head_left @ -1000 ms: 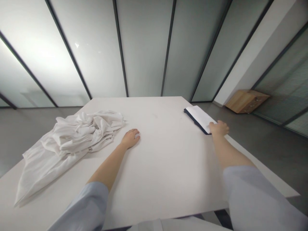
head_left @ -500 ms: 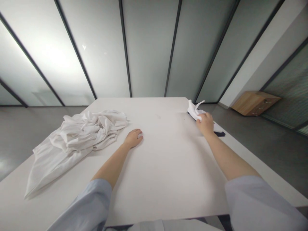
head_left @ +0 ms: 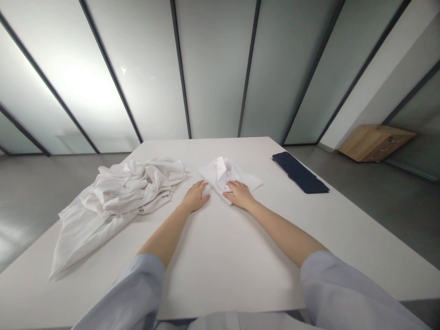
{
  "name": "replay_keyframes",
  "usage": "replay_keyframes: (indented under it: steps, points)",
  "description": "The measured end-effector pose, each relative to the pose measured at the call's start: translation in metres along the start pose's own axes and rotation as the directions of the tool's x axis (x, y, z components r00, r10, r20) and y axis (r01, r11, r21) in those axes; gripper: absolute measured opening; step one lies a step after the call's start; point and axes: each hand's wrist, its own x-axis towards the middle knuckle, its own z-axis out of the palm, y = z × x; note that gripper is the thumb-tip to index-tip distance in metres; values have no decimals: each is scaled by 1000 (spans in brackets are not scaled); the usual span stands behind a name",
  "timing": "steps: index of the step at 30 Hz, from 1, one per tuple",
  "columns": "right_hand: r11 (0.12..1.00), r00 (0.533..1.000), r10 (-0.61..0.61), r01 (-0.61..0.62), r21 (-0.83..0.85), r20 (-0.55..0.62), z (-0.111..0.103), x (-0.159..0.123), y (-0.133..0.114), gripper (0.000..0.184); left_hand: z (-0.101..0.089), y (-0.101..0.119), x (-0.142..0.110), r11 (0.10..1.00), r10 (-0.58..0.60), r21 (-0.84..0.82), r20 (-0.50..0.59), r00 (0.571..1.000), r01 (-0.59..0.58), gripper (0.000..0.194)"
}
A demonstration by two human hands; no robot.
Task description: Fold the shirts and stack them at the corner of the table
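Note:
A thin, crumpled white piece (head_left: 245, 178), cloth or soft plastic, lies on the white table at the middle. I cannot tell its exact kind. Part of it stands up in a small fold. Across its near side rests my right hand (head_left: 239, 195), palm down with the fingers stretched out. My left hand (head_left: 195, 196) is open on the tabletop, just beside the left edge of the white piece, its thumb apart from the fingers. Nothing shows inside the left hand.
A large heap of rumpled white fabric (head_left: 127, 188) covers the left part of the white table (head_left: 227, 266). Along the right edge lies a flat dark navy panel (head_left: 300, 172). Frosted glass partitions (head_left: 213, 68) stand behind, and a wooden cabinet (head_left: 376, 143) is on the floor at right.
My right hand has brought the white piece from the navy panel at the right edge to the table's middle, and its fingers have spread. The left hand has barely moved.

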Motion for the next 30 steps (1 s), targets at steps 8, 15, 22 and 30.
replay_keyframes:
  steps: [8, 15, 22, 30]
  points:
    - [856, 980, 196, -183, 484, 25, -3, 1, -1, 21, -1, 25, -2, 989, 147, -3, 45, 988, -147, 51]
    - [455, 678, 705, -204, 867, -210, -6, 9, 25, 21, -1, 21, -1, 988, -25, 151, 72, 997, 14, 69]
    - [767, 890, 450, -343, 542, -74, -11, 6, 38, 23, 1, 23, 0, 987, 125, 86, 93, 988, -133, 43]
    - [978, 962, -206, 194, 81, 177, -7, -7, -13, 26, 0, 31, 0, 982, -61, 177, -38, 997, 66, 37]
